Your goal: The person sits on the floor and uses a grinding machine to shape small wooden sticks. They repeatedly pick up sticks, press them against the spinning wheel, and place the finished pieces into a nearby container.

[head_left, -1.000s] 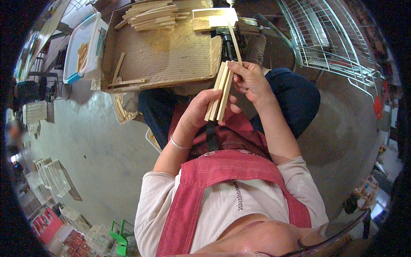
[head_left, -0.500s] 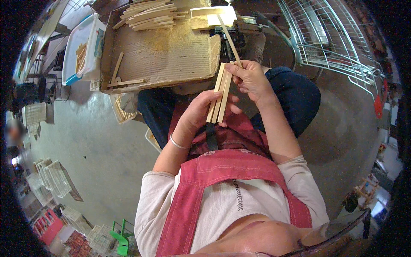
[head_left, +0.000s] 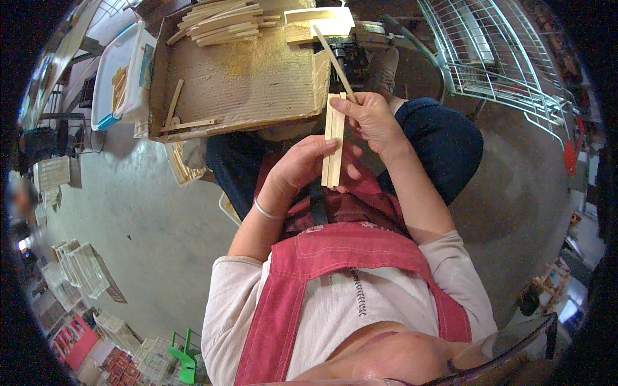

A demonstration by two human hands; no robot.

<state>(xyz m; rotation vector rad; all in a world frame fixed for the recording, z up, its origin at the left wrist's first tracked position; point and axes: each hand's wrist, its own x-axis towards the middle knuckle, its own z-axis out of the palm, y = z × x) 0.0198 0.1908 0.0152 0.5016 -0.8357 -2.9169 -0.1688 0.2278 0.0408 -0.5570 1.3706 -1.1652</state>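
Note:
A small bundle of pale wooden strips (head_left: 333,164) stands nearly upright in front of my lap. My left hand (head_left: 301,161) is closed round its lower half, thumb across the front and fingertips showing on the far side. At the bundle's upper end, my right hand (head_left: 373,122) presses its thumb on the strips. A long thin brownish stick (head_left: 335,65) also sticks out of the right hand, slanting up and left to a lit white block; whether it is wood or a tool, I cannot tell. The right fingers are partly hidden.
Ahead lies a shallow cardboard tray (head_left: 238,123) with sawdust and a pile of wooden strips (head_left: 222,24). The lit white block (head_left: 318,20) is at its far right corner. A plastic bin (head_left: 136,90) stands left, a wire rack (head_left: 496,58) right.
The strips, fanned apart earlier, are now squeezed together into a narrower bundle. My right hand and the stick have shifted slightly left.

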